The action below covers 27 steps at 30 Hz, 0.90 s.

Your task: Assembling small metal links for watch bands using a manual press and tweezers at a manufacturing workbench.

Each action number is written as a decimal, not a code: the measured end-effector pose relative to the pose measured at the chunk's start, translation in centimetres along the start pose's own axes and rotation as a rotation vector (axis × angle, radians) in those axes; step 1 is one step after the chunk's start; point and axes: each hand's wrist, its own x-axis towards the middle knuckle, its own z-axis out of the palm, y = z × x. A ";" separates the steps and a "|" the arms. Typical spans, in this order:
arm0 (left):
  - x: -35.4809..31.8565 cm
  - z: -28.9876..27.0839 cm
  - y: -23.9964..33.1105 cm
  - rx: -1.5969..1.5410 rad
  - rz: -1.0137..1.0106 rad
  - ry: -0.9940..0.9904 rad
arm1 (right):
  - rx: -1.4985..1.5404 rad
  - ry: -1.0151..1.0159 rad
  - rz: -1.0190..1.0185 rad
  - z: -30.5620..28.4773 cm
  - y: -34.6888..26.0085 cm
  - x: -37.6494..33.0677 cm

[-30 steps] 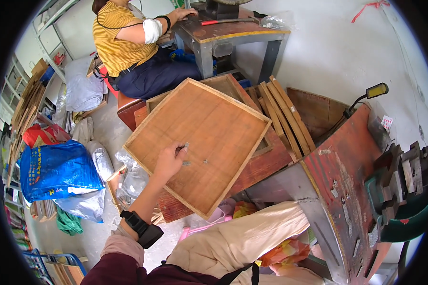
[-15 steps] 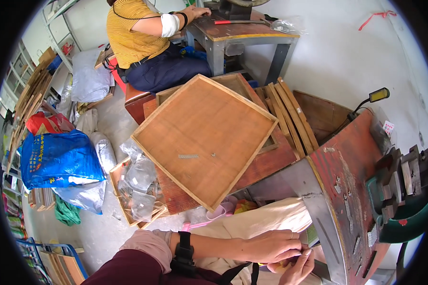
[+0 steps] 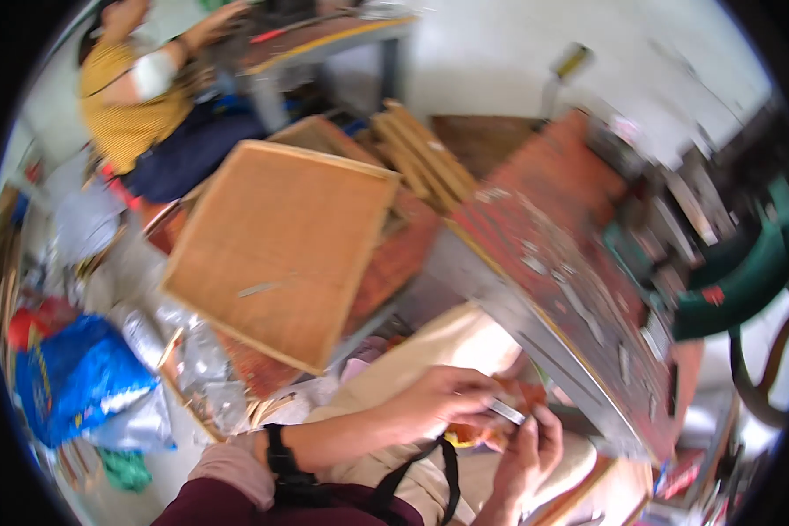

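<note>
Over my lap, my left hand (image 3: pixel 447 401) and my right hand (image 3: pixel 529 451) pinch a short silvery metal strip (image 3: pixel 508 411) from its two ends. Beneath the fingers lies something orange and yellow (image 3: pixel 475 434), too blurred to name. Ahead to the left, a square, shallow wooden tray (image 3: pixel 302 219) with a raised rim rests tilted over other boards. Inside it is a thin grey strip (image 3: pixel 257 289). On the red-brown bench (image 3: pixel 543 237) to my right, several loose metal pieces (image 3: pixel 580 302) lie near a green curved machine (image 3: pixel 728 302).
A person in a yellow top (image 3: pixel 140 114) sits at another bench (image 3: pixel 324 42) at the far left. Wooden strips (image 3: pixel 421 153) stand behind the tray. A blue bag (image 3: pixel 83 377) and clear plastic bags (image 3: pixel 203 355) lie on the floor at left. A lamp (image 3: pixel 572 63) rises behind the bench.
The view has swung right, so the tray and bench sit further left in the picture. My hands have drawn slightly apart, and the metal strip between them now shows.
</note>
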 end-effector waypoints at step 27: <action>1.6 3.0 -1.2 0.174 -0.099 0.011 | 0.160 0.117 0.048 -2.2 -0.6 -0.5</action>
